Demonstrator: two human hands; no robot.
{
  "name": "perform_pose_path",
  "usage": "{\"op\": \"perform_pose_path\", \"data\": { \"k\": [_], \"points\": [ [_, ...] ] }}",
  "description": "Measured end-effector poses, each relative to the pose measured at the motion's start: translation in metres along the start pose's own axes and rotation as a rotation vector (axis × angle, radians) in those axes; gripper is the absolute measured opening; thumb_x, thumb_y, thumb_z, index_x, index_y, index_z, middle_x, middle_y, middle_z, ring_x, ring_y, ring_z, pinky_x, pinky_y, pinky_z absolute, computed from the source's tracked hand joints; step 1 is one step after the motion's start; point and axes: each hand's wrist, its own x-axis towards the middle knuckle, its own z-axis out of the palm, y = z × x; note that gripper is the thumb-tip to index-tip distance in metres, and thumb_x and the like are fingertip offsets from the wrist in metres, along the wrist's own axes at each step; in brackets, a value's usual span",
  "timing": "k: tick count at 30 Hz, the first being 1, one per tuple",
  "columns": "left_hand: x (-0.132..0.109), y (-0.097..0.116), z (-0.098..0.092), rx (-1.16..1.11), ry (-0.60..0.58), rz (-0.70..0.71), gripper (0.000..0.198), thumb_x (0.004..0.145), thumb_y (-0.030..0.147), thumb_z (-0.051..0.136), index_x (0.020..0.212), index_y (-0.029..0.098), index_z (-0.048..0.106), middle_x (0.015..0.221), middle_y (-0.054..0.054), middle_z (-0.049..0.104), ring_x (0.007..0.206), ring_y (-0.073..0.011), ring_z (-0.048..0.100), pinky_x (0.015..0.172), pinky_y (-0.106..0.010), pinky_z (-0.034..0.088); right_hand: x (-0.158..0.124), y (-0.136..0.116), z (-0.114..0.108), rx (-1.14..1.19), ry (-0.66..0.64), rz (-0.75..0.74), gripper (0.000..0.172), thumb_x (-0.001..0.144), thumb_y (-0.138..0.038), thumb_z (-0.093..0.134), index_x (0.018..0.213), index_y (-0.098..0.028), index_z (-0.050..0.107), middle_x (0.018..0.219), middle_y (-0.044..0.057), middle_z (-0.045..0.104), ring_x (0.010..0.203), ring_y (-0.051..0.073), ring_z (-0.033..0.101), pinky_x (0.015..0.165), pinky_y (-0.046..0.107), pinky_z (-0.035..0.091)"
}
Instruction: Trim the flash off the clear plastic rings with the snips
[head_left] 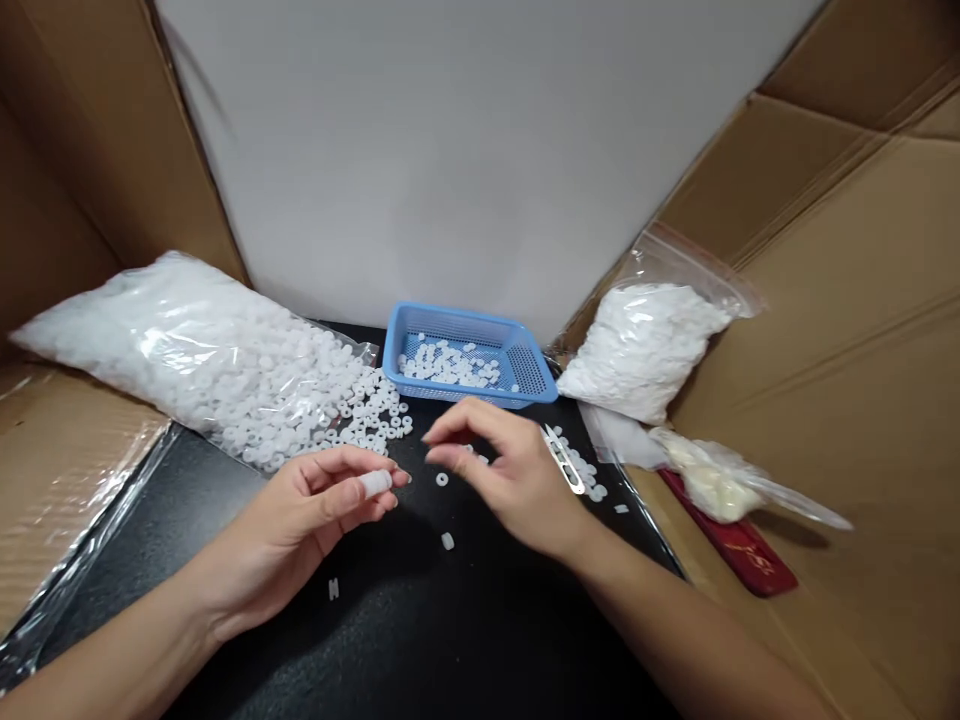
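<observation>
My left hand [330, 500] grips a short white cylinder [376, 483] between thumb and fingers, held above the black tabletop [480, 630]. To its right, my right hand [502, 465] is bent into a pinch, thumb and forefinger tips close together and pointing left. Whatever may be between those tips is too small to make out. Below and between the hands lie a small white ring [442, 480] and a short white piece [448, 541]. Another small white grooved piece [334, 589] rests under my left wrist.
A large clear bag [225, 350] spills white rings at left. Behind the hands stands a blue basket [544, 388] holding white pieces. Thread snips [562, 460] lie by more white pieces at right, near a zip bag [645, 345], a smaller bag [712, 480] and a red case [750, 560]. Cardboard walls [847, 400] flank the table.
</observation>
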Motion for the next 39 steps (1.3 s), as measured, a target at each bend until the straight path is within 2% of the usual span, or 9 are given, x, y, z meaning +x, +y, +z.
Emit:
{"op": "perform_pose_path", "data": {
  "k": [3,5,9,17,21,28,32,35,39],
  "points": [
    [-0.001,-0.003,0.003,-0.064,0.032,0.021,0.027,0.061,0.026,0.096,0.082,0.017,0.082,0.087,-0.004,0.08,0.076,-0.0103,0.072,0.074,-0.013,0.058,-0.013,0.037,-0.025,-0.185,0.034,0.167,0.014,0.093,-0.022,0.055,0.082,-0.027,0.061,0.09,0.005,0.072,0.084,0.026,0.068,0.075,0.038,0.05],
    [-0.003,-0.005,0.004,-0.101,0.021,0.026,0.026,0.062,0.024,0.096,0.082,0.017,0.081,0.086,-0.004,0.081,0.075,-0.0094,0.073,0.074,-0.013,0.058,-0.025,0.069,-0.035,-0.305,0.05,0.303,0.013,0.086,-0.018,0.058,0.075,-0.026,0.057,0.078,0.007,0.069,0.071,0.028,0.065,0.061,0.037,0.043],
    [-0.005,-0.01,0.008,-0.136,0.001,0.032,0.025,0.065,0.021,0.094,0.084,0.016,0.08,0.086,-0.004,0.08,0.076,-0.0084,0.073,0.075,-0.012,0.057,-0.045,0.119,-0.037,-0.462,0.048,0.501,0.019,0.075,-0.021,0.066,0.069,-0.025,0.049,0.065,0.006,0.062,0.055,0.026,0.059,0.049,0.031,0.028],
    [-0.01,-0.011,0.011,-0.145,-0.007,0.041,0.023,0.066,0.019,0.094,0.082,0.015,0.079,0.087,-0.004,0.081,0.077,-0.008,0.074,0.077,-0.012,0.057,-0.056,0.14,-0.032,-0.483,-0.02,0.611,0.011,0.077,-0.027,0.065,0.085,-0.024,0.058,0.064,0.001,0.065,0.057,0.024,0.063,0.054,0.031,0.038],
    [-0.011,-0.01,0.012,-0.109,-0.017,0.084,0.02,0.065,0.015,0.094,0.078,0.016,0.078,0.085,-0.003,0.081,0.075,-0.0082,0.074,0.074,-0.012,0.057,-0.054,0.14,-0.031,-0.479,-0.014,0.62,0.006,0.078,-0.031,0.062,0.077,-0.025,0.059,0.063,0.003,0.065,0.059,0.026,0.064,0.055,0.033,0.039],
    [-0.009,-0.013,0.009,0.022,-0.087,0.197,0.022,0.065,0.011,0.092,0.081,0.019,0.08,0.085,-0.002,0.081,0.075,-0.0097,0.073,0.074,-0.016,0.058,-0.055,0.124,-0.042,-0.42,0.008,0.617,0.021,0.084,-0.038,0.048,0.066,-0.027,0.048,0.061,0.006,0.066,0.053,0.024,0.059,0.052,0.034,0.04],
    [-0.009,-0.015,0.007,0.053,-0.092,0.221,0.023,0.065,0.01,0.092,0.082,0.02,0.08,0.085,-0.002,0.081,0.076,-0.0094,0.074,0.073,-0.016,0.058,-0.054,0.094,-0.046,-0.131,-0.008,0.54,0.028,0.09,-0.052,0.044,0.082,-0.026,0.05,0.072,0.006,0.072,0.055,0.02,0.061,0.051,0.031,0.047],
    [-0.009,-0.015,0.007,0.041,-0.07,0.205,0.023,0.065,0.011,0.092,0.081,0.019,0.079,0.083,-0.001,0.081,0.075,-0.0089,0.074,0.072,-0.014,0.058,-0.047,0.061,-0.039,0.191,-0.001,0.487,0.042,0.091,-0.064,0.047,0.1,-0.024,0.053,0.066,0.0,0.062,0.05,0.016,0.054,0.044,0.026,0.043],
    [-0.008,-0.013,0.01,0.026,-0.002,0.205,0.022,0.065,0.013,0.093,0.08,0.018,0.078,0.082,-0.001,0.081,0.073,-0.0086,0.073,0.073,-0.015,0.058,-0.032,0.018,-0.032,0.318,-0.133,0.377,0.034,0.096,-0.057,0.051,0.097,-0.023,0.056,0.066,-0.003,0.056,0.052,0.012,0.048,0.044,0.022,0.038]
  ]
}}
